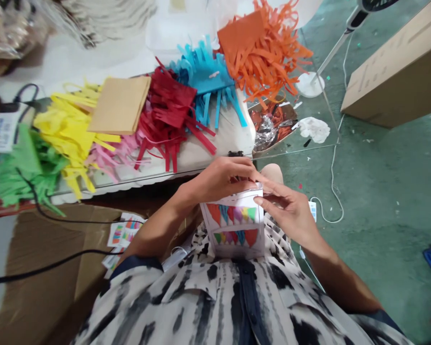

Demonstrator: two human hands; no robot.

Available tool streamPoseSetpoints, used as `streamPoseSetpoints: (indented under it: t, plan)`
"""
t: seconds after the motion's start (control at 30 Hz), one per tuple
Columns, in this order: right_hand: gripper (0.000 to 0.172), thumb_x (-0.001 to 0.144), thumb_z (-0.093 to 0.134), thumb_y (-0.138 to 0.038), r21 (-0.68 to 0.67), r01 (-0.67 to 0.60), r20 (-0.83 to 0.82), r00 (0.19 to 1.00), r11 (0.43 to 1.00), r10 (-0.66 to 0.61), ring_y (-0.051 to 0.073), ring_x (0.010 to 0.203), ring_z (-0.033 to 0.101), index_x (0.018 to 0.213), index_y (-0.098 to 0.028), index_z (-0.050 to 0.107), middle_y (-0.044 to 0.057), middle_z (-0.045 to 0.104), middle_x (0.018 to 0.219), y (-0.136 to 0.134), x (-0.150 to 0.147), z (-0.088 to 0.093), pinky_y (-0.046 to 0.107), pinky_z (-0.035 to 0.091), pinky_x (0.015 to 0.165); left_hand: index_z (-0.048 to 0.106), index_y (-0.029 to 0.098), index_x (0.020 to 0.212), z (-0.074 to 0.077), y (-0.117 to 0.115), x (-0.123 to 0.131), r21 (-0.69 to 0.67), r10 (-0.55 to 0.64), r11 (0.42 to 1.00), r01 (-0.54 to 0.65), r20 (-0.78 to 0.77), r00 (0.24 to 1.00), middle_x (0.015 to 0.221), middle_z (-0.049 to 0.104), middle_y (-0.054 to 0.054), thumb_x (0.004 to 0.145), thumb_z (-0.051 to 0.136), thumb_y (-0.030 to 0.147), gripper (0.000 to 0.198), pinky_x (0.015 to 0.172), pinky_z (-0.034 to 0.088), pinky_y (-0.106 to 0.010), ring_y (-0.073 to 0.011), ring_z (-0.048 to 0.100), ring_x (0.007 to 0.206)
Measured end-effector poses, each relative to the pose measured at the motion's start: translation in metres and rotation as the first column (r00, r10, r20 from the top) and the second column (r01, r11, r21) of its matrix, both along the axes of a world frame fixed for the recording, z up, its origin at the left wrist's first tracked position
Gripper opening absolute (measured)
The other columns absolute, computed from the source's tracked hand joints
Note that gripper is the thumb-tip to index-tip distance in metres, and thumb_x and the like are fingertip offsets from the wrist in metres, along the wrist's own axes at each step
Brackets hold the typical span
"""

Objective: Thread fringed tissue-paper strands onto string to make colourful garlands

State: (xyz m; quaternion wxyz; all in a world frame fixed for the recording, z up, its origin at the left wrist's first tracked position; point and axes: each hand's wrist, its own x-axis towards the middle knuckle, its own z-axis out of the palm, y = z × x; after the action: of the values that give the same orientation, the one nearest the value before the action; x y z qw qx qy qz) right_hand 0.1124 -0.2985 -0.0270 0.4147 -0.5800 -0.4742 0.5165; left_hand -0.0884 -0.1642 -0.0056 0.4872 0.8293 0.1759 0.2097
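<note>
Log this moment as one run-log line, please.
left hand: grips printed card top | right hand: holds its edge | table: fringed paper piles

A white table (pixel 233 136) bears heaps of fringed paper in a row: green paper (pixel 21 172), yellow paper (pixel 62 132), pink paper (pixel 109 155), red paper (pixel 172 110), blue paper (pixel 204 76), orange paper (pixel 269 57)

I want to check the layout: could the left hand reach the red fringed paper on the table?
Probably yes. The red fringed paper lies just beyond the left hand with nothing between, but this hand grips the printed card with the right hand.
</note>
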Motion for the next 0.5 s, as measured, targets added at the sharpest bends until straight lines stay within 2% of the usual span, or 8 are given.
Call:
streamPoseSetpoints:
  t: [0.13, 0.33, 0.5]
  plan:
    - [0.048, 0.091, 0.081, -0.041, -0.006, -0.012, -0.021, 1.000, 1.000, 0.012, 0.028, 0.124, 0.074, 0.137, -0.032, 0.075, 0.003, 0.073, 0.143, 0.001, 0.000, 0.000, 0.046, 0.065, 0.104, 0.083, 0.021, 0.107, -0.003, 0.005, -0.002, -0.033, -0.065, 0.997, 0.065, 0.009, 0.998, 0.102, 0.075, -0.010, 0.102, 0.066, 0.032, 0.021, 0.078, 0.056, -0.029, -0.0180, 0.072, 0.090]
    - [0.048, 0.089, 0.084, -0.041, -0.018, 0.006, -0.063, 0.998, 1.000, -0.007, 0.028, 0.125, 0.073, 0.135, -0.030, 0.076, 0.004, 0.074, 0.142, 0.001, 0.002, -0.011, 0.046, 0.063, 0.106, 0.084, 0.021, 0.108, -0.006, 0.005, -0.001, -0.020, -0.061, 0.998, 0.061, -0.033, 0.998, 0.102, 0.075, -0.008, 0.101, 0.065, 0.028, 0.021, 0.078, 0.056, -0.026, -0.0160, 0.072, 0.087]
    - [0.049, 0.088, 0.085, -0.042, -0.051, 0.011, -0.096, 0.995, 0.999, -0.016, 0.029, 0.125, 0.074, 0.135, -0.031, 0.076, 0.004, 0.074, 0.142, 0.002, 0.000, -0.014, 0.050, 0.063, 0.108, 0.084, 0.022, 0.103, 0.004, 0.009, 0.001, 0.003, -0.087, 0.996, 0.088, -0.105, 0.991, 0.100, 0.077, -0.006, 0.098, 0.067, 0.025, 0.018, 0.072, 0.053, -0.024, -0.0145, 0.070, 0.081]
